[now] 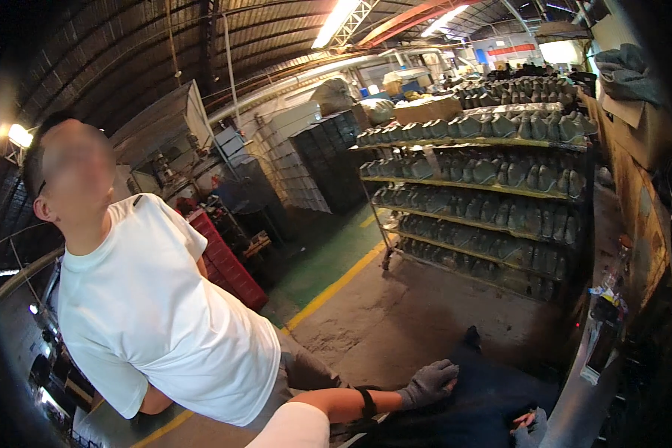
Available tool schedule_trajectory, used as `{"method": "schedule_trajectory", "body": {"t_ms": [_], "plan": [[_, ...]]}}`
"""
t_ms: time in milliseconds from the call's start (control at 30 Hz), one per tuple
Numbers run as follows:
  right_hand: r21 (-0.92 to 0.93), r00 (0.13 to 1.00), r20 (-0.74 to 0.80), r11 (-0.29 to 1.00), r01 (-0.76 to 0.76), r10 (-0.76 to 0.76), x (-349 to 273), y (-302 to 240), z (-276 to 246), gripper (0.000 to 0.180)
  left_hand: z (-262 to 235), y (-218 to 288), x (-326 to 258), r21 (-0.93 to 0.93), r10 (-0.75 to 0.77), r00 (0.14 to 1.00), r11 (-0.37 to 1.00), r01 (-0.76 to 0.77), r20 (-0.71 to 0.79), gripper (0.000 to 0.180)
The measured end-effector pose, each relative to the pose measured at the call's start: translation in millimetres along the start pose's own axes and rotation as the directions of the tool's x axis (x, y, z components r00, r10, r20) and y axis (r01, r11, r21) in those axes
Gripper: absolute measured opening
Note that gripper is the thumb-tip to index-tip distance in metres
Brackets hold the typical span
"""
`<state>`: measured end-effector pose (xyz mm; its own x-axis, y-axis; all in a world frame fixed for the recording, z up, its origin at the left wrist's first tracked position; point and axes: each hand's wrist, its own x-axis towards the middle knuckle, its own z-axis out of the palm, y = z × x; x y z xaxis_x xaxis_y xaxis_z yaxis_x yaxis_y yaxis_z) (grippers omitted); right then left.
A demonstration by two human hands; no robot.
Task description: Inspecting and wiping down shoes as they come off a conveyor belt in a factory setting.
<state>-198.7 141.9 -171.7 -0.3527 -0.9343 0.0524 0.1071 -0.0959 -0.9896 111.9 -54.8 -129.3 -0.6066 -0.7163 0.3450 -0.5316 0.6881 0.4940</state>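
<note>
My left hand [429,384], in a grey glove, reaches in from the lower edge past a white sleeve and a black band on the forearm. Its fingers are curled together over dark cloth [493,392], and I see nothing in them. Lower and to the right, partly lost in shadow, is my right hand [529,427]. It wears a similar grey glove with bare fingertips showing, and the fingers are bent inward against the same dark cloth. No object shows in it, though its palm is hidden.
A person in a white T-shirt [164,299] stands close on the left. Beyond the concrete floor [396,299], a wheeled rack [470,183] carries several shelves of dark shoe-shaped pieces. Red crates [220,257] stand behind the person. At right is a metal ledge [582,407] beside a wall.
</note>
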Motion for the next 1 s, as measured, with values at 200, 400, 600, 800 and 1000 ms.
{"method": "schedule_trajectory", "body": {"t_ms": [200,400,600,800,1000], "plan": [[-0.064,1.000,-0.015,0.998,0.004,-0.004,3.3,4.9,-5.6,0.015,4.1,-1.3,5.2,-0.047,-0.010,1.000,0.999,0.012,0.024,0.020],[-0.143,1.000,-0.006,0.990,-0.012,0.011,5.1,13.0,-5.6,0.034,4.1,-5.2,-4.0,0.005,-0.032,0.999,0.999,0.032,0.019,0.021],[-0.122,0.991,0.090,0.987,0.107,-0.096,9.2,43.2,-22.7,0.049,7.5,-12.2,-3.6,-0.001,0.030,0.999,1.000,-0.030,-0.015,0.030],[-0.087,0.983,0.137,0.987,0.133,-0.121,11.8,41.2,-20.8,0.042,1.9,-10.0,-6.9,-0.042,0.011,1.000,0.999,-0.012,-0.020,0.022],[-0.044,0.994,0.091,0.997,0.068,-0.064,-1.1,29.9,-19.6,0.040,-3.0,5.4,-6.4,-0.051,-0.016,1.000,0.999,0.017,0.017,0.019]]}}
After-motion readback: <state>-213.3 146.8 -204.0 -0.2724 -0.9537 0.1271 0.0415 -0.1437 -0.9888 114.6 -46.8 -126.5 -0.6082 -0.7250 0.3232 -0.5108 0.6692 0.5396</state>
